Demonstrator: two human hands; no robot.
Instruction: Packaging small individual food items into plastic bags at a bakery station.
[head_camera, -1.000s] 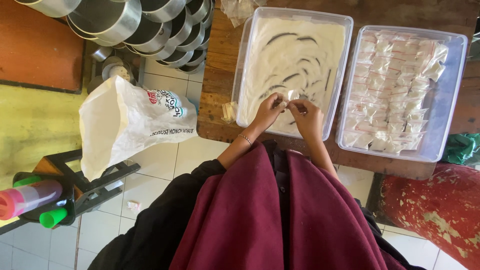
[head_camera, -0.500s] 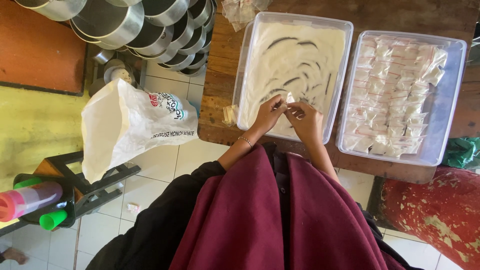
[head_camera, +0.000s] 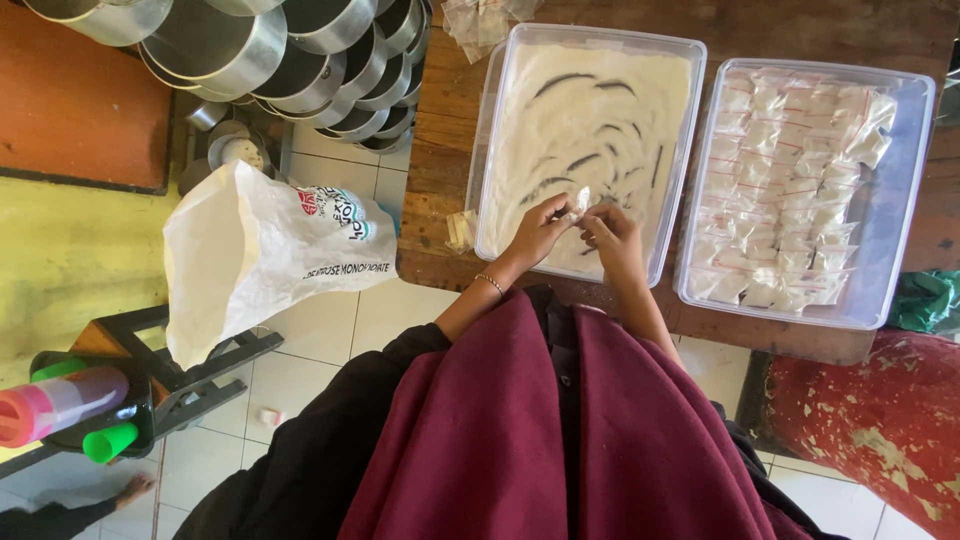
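Two hands pinch one small packet (two trays beneath).

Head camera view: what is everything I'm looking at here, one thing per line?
Small packet: one, clear with white filling, pinched between both hands over the powder tub.
Powder tub: one, clear plastic, white powder with finger tracks, on the wooden table.
Packet tub: one, clear, rows of filled white packets, right of the powder tub.
Empty bags: a few, clear, at the table's far edge.
Metal tins: many, silver, round, stacked at top left.
Plastic bag: one, white, printed, on a dark stand left of the table.
Bracelet: one, thin, left wrist.
Left hand: on the packet.
Right hand: on the packet.
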